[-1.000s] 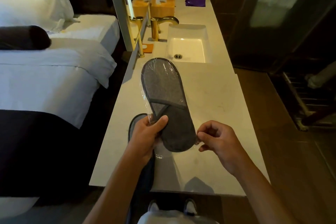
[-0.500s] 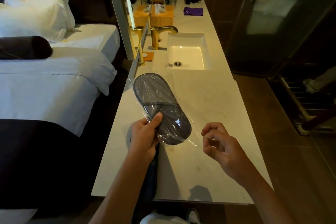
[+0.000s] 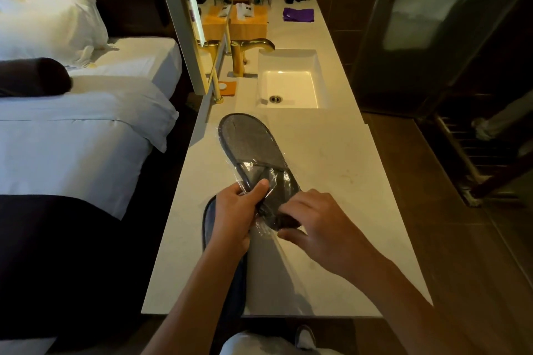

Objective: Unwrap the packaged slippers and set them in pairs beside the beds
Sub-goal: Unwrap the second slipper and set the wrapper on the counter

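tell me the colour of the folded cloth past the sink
Purple; the cloth shows best in the head view.

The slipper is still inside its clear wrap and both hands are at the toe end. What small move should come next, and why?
Probably pinch the clear wrap with the right hand and pull it off the toe, while the left hand holds the grey slipper. The film still covers the whole slipper, and it is loose only near the fingers.

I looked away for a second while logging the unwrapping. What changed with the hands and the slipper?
The right hand, which had let go and hung open beside the pack, came back and grips the wrapped slipper at its toe end. The left hand kept its hold throughout. The second slipper stayed on the counter.
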